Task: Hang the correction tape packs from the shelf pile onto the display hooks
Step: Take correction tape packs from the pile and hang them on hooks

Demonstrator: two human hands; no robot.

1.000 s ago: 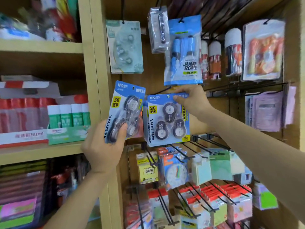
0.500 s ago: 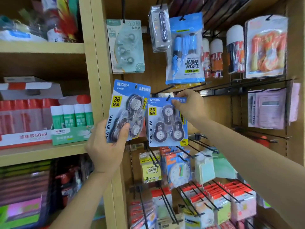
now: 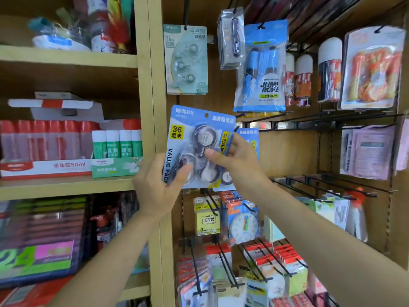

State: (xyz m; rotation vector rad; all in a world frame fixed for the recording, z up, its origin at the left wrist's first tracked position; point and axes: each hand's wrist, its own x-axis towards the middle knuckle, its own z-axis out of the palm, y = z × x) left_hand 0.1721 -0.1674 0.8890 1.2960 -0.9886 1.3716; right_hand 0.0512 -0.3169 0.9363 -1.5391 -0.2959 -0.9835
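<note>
A blue correction tape pack (image 3: 188,122) marked "36" and "VALUE PACK" is held upright in front of the display panel. My left hand (image 3: 157,185) grips its lower left corner, thumb on the front. My right hand (image 3: 236,156) pinches its right edge, thumb across the blister. Behind it a second blue correction tape pack (image 3: 252,138) hangs on a display hook, mostly hidden by the held pack and my right hand. The hang hole of the held pack is free of any hook.
A pale green tape pack (image 3: 186,60) hangs above, next to a jump rope bag (image 3: 261,69). Empty black hooks (image 3: 321,187) jut out at right. Sticky notes (image 3: 207,218) and a toy clock (image 3: 243,224) hang below. Glue sticks (image 3: 117,145) stand on the left shelf.
My right hand let go of the hung pack and came left to pinch the pack in my left hand. That pack moved right, in front of the hung one.
</note>
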